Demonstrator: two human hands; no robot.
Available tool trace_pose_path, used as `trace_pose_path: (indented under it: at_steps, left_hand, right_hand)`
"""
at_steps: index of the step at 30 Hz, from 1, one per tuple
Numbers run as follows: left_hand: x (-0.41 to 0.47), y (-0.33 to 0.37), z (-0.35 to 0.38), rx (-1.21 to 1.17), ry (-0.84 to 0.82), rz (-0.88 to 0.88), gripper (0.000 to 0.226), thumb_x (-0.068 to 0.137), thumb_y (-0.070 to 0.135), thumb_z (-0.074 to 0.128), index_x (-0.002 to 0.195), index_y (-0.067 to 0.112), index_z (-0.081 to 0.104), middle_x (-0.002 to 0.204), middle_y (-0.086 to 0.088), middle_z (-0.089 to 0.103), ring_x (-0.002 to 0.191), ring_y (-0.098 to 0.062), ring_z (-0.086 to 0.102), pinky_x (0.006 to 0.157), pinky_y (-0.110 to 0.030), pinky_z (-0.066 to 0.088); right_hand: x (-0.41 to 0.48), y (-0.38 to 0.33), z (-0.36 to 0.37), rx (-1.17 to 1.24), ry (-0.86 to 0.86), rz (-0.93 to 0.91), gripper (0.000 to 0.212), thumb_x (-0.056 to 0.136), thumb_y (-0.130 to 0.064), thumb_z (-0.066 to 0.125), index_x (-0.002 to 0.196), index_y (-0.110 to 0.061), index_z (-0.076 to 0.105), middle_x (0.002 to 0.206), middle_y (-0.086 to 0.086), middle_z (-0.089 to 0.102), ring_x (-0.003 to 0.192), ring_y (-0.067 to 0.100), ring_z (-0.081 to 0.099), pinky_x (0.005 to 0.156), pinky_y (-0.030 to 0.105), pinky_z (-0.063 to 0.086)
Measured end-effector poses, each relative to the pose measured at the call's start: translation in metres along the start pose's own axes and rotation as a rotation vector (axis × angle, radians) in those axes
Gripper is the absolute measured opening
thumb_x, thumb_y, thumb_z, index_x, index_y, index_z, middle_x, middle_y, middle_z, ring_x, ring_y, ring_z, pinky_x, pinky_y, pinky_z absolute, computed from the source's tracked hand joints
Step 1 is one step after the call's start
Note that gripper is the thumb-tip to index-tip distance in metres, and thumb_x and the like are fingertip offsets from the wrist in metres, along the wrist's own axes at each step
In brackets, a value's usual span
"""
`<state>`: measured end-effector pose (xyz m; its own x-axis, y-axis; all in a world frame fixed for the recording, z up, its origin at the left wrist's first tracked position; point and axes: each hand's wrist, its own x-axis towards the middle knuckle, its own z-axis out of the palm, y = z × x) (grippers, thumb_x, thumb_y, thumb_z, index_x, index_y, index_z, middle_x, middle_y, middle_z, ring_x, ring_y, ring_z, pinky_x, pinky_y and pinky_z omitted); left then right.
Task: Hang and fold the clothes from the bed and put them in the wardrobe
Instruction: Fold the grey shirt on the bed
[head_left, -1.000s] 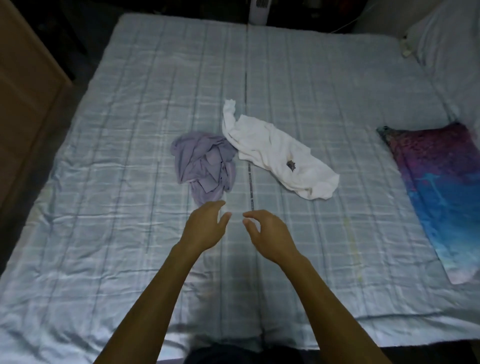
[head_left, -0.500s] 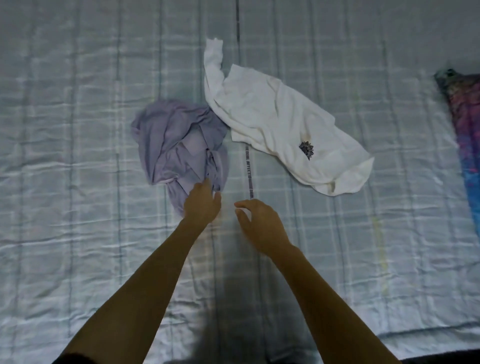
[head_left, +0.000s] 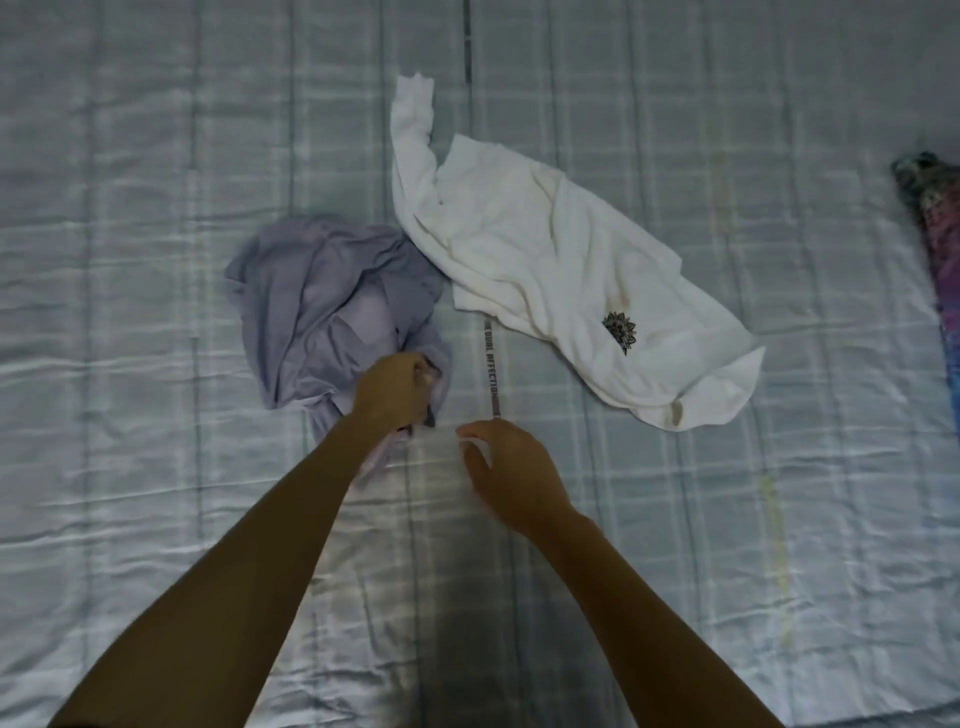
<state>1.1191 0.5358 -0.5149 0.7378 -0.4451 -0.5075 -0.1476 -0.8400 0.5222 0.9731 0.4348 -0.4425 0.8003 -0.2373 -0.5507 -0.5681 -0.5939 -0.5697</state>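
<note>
A crumpled lilac garment (head_left: 317, 301) lies in a heap on the pale checked bed sheet (head_left: 130, 467), left of centre. My left hand (head_left: 392, 389) is closed on its near edge, fingers curled into the cloth. A white long-sleeved top (head_left: 545, 249) with a small dark emblem lies spread just right of it, one sleeve stretched toward the far side, touching the lilac garment. My right hand (head_left: 511, 470) hovers over the bare sheet beside the left hand, fingers apart and curved, holding nothing.
A purple and blue patterned cloth (head_left: 935, 234) lies at the right edge of the view. A narrow printed strip (head_left: 492, 376) runs along the sheet's centre seam between the two garments.
My left hand has moved forward onto the lilac garment and closed on its near edge. My right hand has followed alongside, staying open. The view has dropped closer to the bed.
</note>
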Motion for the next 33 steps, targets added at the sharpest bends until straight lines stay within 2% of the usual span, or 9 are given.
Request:
trace_pose_path:
  at_steps: [5, 7, 10, 13, 16, 22, 26, 31, 33]
  left_hand:
    - [-0.050, 0.027, -0.058, -0.425, 0.019, 0.130, 0.026, 0.090, 0.007, 0.054, 0.068, 0.020, 0.057, 0.064, 0.015, 0.056, 0.063, -0.005, 0.051, 0.059, -0.016, 0.035]
    - [-0.071, 0.037, -0.090, -0.583, -0.060, 0.156, 0.024, 0.088, 0.012, 0.055, 0.065, 0.019, 0.058, 0.061, 0.015, 0.058, 0.060, -0.001, 0.051, 0.064, -0.019, 0.040]
    - [-0.104, 0.066, -0.132, -0.674, -0.130, 0.191, 0.025, 0.091, -0.002, 0.052, 0.071, 0.009, 0.062, 0.071, -0.006, 0.060, 0.063, -0.002, 0.056, 0.065, -0.016, 0.045]
    - [-0.139, 0.096, -0.168, -0.728, -0.178, 0.256, 0.029, 0.089, -0.011, 0.046, 0.072, 0.008, 0.061, 0.070, -0.003, 0.062, 0.066, -0.006, 0.058, 0.065, -0.018, 0.046]
    - [-0.175, 0.117, -0.201, -0.724, -0.112, 0.314, 0.032, 0.090, -0.009, 0.045, 0.069, 0.012, 0.057, 0.061, 0.009, 0.060, 0.062, -0.004, 0.055, 0.063, -0.018, 0.043]
    - [-0.244, 0.140, -0.250, -0.545, 0.254, 0.351, 0.024, 0.092, 0.005, 0.048, 0.073, 0.019, 0.057, 0.068, 0.004, 0.055, 0.064, -0.009, 0.050, 0.062, -0.024, 0.040]
    - [-0.284, 0.152, -0.266, -0.220, 0.488, 0.413, 0.012, 0.095, 0.012, 0.048, 0.094, 0.018, 0.058, 0.075, 0.007, 0.056, 0.070, -0.010, 0.053, 0.057, -0.019, 0.037]
    - [-0.318, 0.140, -0.282, 0.336, 0.552, 0.410, 0.047, 0.086, -0.003, 0.048, 0.130, 0.013, 0.050, 0.126, -0.011, 0.056, 0.111, -0.032, 0.054, 0.090, -0.037, 0.043]
    - [-0.330, 0.133, -0.282, 0.452, 0.596, 0.359, 0.044, 0.082, -0.003, 0.052, 0.123, 0.012, 0.056, 0.116, -0.014, 0.055, 0.102, -0.038, 0.057, 0.085, -0.042, 0.045]
  right_hand:
    - [-0.020, -0.033, -0.023, 0.047, 0.085, -0.061, 0.042, 0.097, -0.025, 0.048, 0.139, -0.019, 0.043, 0.133, 0.007, 0.052, 0.120, 0.022, 0.050, 0.102, 0.032, 0.039]
    - [-0.031, -0.051, -0.034, 0.062, 0.128, -0.103, 0.050, 0.096, -0.025, 0.050, 0.144, -0.020, 0.035, 0.139, 0.007, 0.047, 0.123, 0.021, 0.048, 0.102, 0.031, 0.038]
    - [-0.048, -0.083, -0.053, 0.077, 0.211, -0.220, 0.055, 0.094, -0.018, 0.054, 0.145, -0.013, 0.032, 0.138, 0.011, 0.046, 0.123, 0.025, 0.046, 0.099, 0.030, 0.038]
    - [-0.065, -0.113, -0.072, 0.067, 0.238, -0.269, 0.060, 0.088, -0.021, 0.059, 0.142, -0.015, 0.035, 0.138, 0.008, 0.047, 0.123, 0.024, 0.046, 0.097, 0.038, 0.043]
    - [-0.088, -0.132, -0.093, -0.011, 0.289, -0.282, 0.033, 0.088, -0.021, 0.058, 0.120, -0.014, 0.054, 0.113, 0.011, 0.063, 0.102, 0.030, 0.058, 0.075, 0.034, 0.044]
    - [-0.146, -0.150, -0.146, -0.164, 0.414, -0.311, 0.020, 0.092, -0.038, 0.055, 0.088, -0.019, 0.060, 0.086, 0.004, 0.068, 0.080, 0.027, 0.061, 0.060, 0.032, 0.039]
    - [-0.182, -0.155, -0.185, -0.103, 0.423, -0.402, 0.020, 0.088, -0.042, 0.061, 0.080, -0.024, 0.064, 0.076, -0.001, 0.066, 0.072, 0.021, 0.059, 0.060, 0.031, 0.039]
    - [-0.226, -0.156, -0.234, -0.131, 0.409, -0.495, 0.026, 0.076, -0.049, 0.072, 0.076, -0.024, 0.069, 0.065, -0.006, 0.059, 0.064, 0.013, 0.053, 0.058, 0.028, 0.038]
    - [-0.239, -0.154, -0.249, -0.158, 0.419, -0.540, 0.025, 0.076, -0.048, 0.073, 0.074, -0.023, 0.071, 0.065, -0.007, 0.060, 0.064, 0.012, 0.053, 0.059, 0.030, 0.038]
